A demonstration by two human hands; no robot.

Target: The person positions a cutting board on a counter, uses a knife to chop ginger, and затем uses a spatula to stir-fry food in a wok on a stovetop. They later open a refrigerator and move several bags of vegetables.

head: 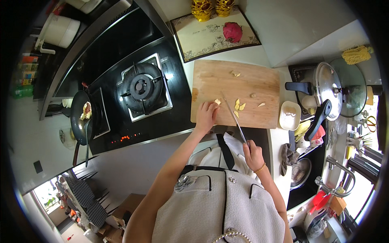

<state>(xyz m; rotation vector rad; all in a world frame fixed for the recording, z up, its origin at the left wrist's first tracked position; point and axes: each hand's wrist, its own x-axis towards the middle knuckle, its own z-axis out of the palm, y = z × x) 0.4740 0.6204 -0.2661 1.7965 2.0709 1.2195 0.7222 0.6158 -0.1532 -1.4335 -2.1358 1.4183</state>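
My left hand (206, 116) rests on the left front of a wooden cutting board (209, 79), fingers curled over a pale yellow piece of ginger (217, 101). In my right hand (253, 155) is the handle of a kitchen knife (235, 118); its blade reaches over the board's front edge, its tip pointing away from me. Several yellow ginger slices (237, 105) lie just right of the blade. Farther back sits a ginger chunk (235, 73). To the right are a small brownish piece (253, 95) and what looks like a garlic clove (261, 104).
Left of the board is a black gas hob with a burner (139, 87); a wok (79, 118) holding food and a spatula (87, 142) stands beyond. A white dish (290, 115), lidded pot (328, 91) and sink (299, 194) are at right. A dragon fruit (232, 32) lies behind.
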